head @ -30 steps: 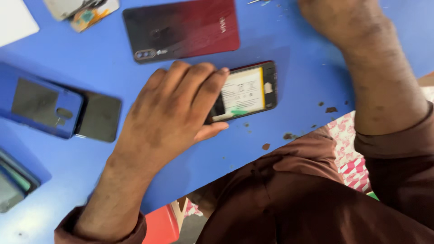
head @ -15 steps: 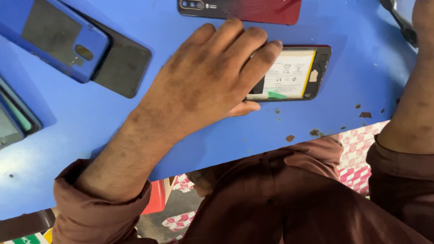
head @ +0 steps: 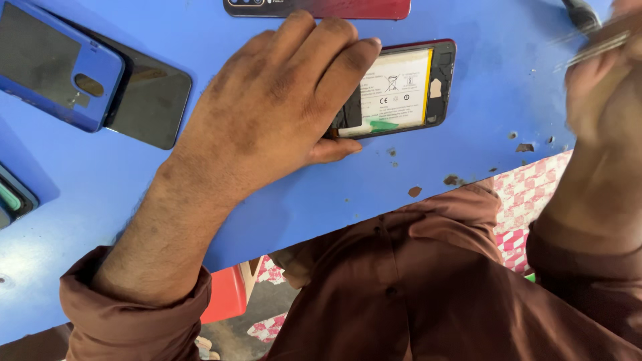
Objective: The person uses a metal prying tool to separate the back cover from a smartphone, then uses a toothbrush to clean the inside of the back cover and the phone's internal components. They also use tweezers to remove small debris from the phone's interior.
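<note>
One head view only, looking straight down on a blue surface [head: 468, 160]. At centre the left hand [head: 274, 113] lies palm-down, fingers pressed together and flat, pinning the near end of an opened phone [head: 401, 90] whose back is off; its pale battery [head: 394, 93] faces up, with a green pull-tab at the 6 o'clock edge. At 3 o'clock the right hand [head: 598, 87] is blurred; it appears closed around thin metal tweezers [head: 592, 43] that point towards 10 o'clock, though the exact grip cannot be told. At 12 o'clock lies a red back cover [head: 334, 8], cut by the frame. At 9 o'clock a blue phone case [head: 57, 73] overlaps a dark glass panel [head: 150, 107]; another device [head: 10, 200] sits at the left edge. Small dark specks [head: 455, 179] dot the surface near its edge, above the brown shirt [head: 414, 287].

Risk, as judged: the metal tips could slip onto the soft battery and pierce it, since the right hand is moving fast. The phone could also skate if the flat left hand eases its pressure.

Against the frame half a second earlier, the view has shifted slightly, the left hand holds the same pinning pose, and the right hand, then mostly a forearm at the edge, now shows raised with the tweezers.
</note>
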